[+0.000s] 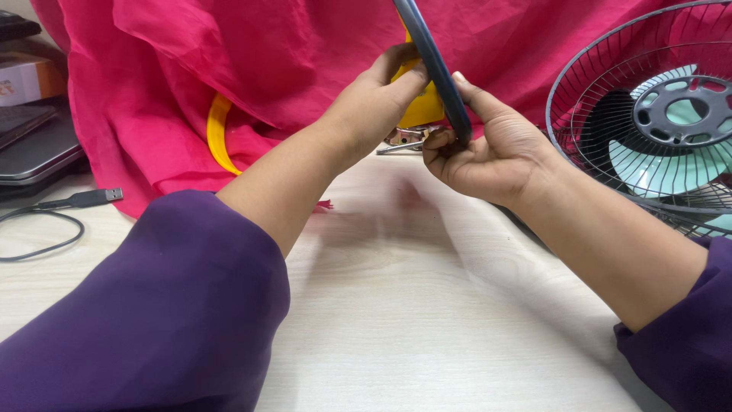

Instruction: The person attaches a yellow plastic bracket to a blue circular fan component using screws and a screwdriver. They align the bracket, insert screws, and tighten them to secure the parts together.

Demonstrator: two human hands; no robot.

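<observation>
So here's where we're at: both our hands are up on the dark blue-grey curved rim [436, 65], the thin ring-shaped edge piece that runs up out of the top of the shot. It's held in the air above the pale wood-grain table [427, 320], right in front of the crumpled pink cloth [252, 69].

Our left hand [377, 99] is closed on it from the left, thumb on the rim and fingers curled behind, against a yellow plastic part [422, 111] tucked behind it. Our right hand [488, 149] is wrapped around the lower end, thumb pressed flat along the edge, fingers curled in tight. Small metal clip bits [404, 140] sit just below; we can't tell if we're touching them.

Our guess is the rim's light and fairly stiff, but thin enough to flex or twist, so gripping it close to the spot being worked on seems smart. The smooth edge could be a bit slippery.

Off right there's a round wire fan grille [610, 99] with pale green blades [648, 164]; a black USB cable [72, 202] lies at left.
</observation>
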